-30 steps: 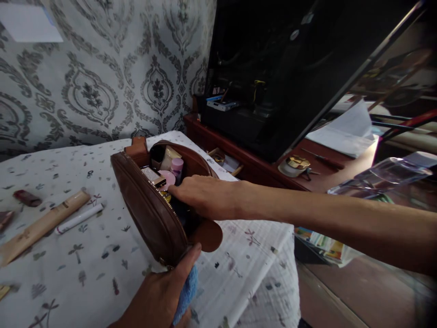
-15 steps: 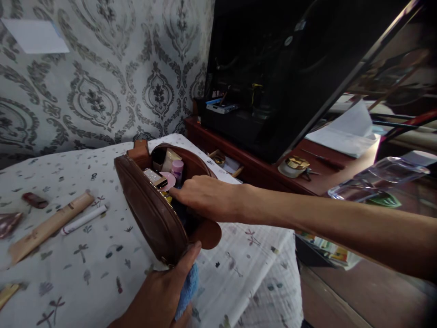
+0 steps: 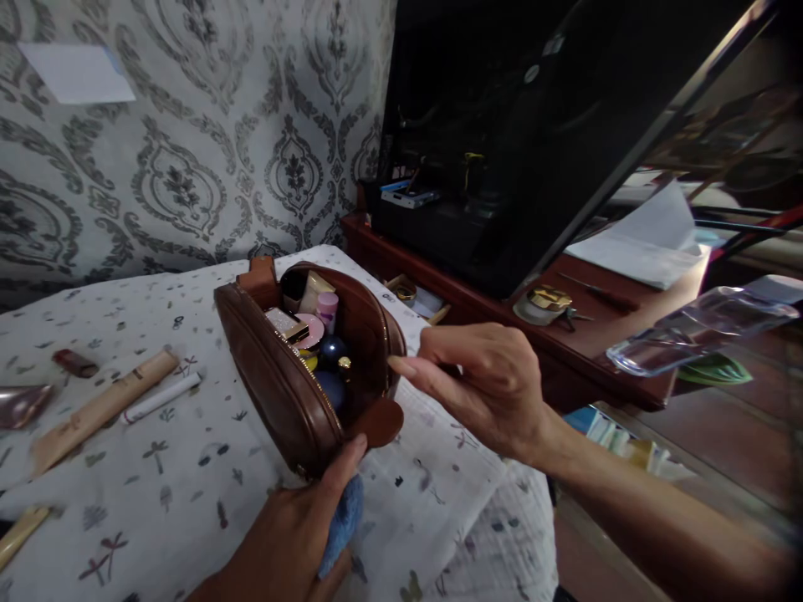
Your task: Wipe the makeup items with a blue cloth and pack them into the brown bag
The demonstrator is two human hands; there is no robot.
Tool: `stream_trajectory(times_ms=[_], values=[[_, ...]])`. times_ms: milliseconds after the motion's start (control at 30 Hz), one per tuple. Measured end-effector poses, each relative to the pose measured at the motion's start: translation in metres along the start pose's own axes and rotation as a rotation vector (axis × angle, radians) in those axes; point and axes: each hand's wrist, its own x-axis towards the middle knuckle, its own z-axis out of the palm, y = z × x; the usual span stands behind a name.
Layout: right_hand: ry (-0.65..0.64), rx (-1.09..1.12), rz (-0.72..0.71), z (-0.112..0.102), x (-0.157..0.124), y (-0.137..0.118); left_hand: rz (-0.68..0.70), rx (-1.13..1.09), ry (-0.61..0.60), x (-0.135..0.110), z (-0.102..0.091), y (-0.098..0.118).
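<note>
An unzipped brown makeup bag point(image 3: 269, 376) sits on the patterned cloth. Inside lie a pink-capped tube point(image 3: 327, 308), a glittery compact point(image 3: 285, 323), a pink round item point(image 3: 309, 332) and a dark blue ball-shaped item point(image 3: 332, 351) beside a small gold knob point(image 3: 345, 363). My left hand point(image 3: 294, 527) is closed around a fluffy blue cloth point(image 3: 342, 518), its thumb pressed on the bag's near end by the round brown flap point(image 3: 380, 424). At the bag's right rim, my right hand point(image 3: 483, 385) has curled fingers, its thumb tip over the zipper edge.
Left of the bag lie a beige tube point(image 3: 106, 410), a white stick point(image 3: 161, 398), a dark red item point(image 3: 75, 363) and a shiny pouch-like item point(image 3: 22, 405). A large black screen point(image 3: 502, 125) stands on a red-brown cabinet point(image 3: 602, 351), with a gold-lidded jar point(image 3: 543, 305) and clear plastic container point(image 3: 696, 330).
My right hand has come out of the bag and moved right to its rim, uncovering the dark blue item and gold knob. My left hand stays at the near end.
</note>
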Motion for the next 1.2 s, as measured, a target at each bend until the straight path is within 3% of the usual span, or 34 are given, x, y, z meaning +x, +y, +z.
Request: stream_trajectory(times_ms=[100, 233, 367, 567, 667, 800, 967, 1067, 1200], values=[[-0.022, 0.089, -0.056, 0.004, -0.016, -0.012, -0.015, -0.021, 0.008, -0.001, -0.006, 0.006], [-0.113, 0.216, -0.246, 0.024, -0.039, -0.035, 0.041, 0.091, 0.044, -0.010, -0.017, 0.014], [-0.121, 0.307, -0.322, 0.058, -0.056, -0.058, 0.091, 0.272, 0.052, -0.027, -0.027, 0.011], [-0.167, 0.439, -0.385, 0.117, -0.054, -0.083, -0.045, 0.552, 0.166, -0.064, -0.050, -0.017], [-0.265, 0.606, -0.267, 0.150, -0.046, -0.090, -0.235, 0.592, 0.125, -0.078, -0.062, -0.029], [-0.480, 0.860, 0.088, 0.187, -0.033, -0.102, -0.545, 0.627, 0.027, -0.082, -0.071, -0.039], [-0.604, 1.099, 0.465, 0.218, -0.029, -0.112, -0.718, 0.709, 0.096, -0.083, -0.088, -0.045], [-0.626, 1.103, 0.538, 0.227, -0.036, -0.110, -0.863, 0.782, 0.202, -0.092, -0.116, -0.055], [-0.646, 1.100, 0.517, 0.226, -0.043, -0.106, -1.111, 0.875, 0.384, -0.123, -0.175, -0.085]])
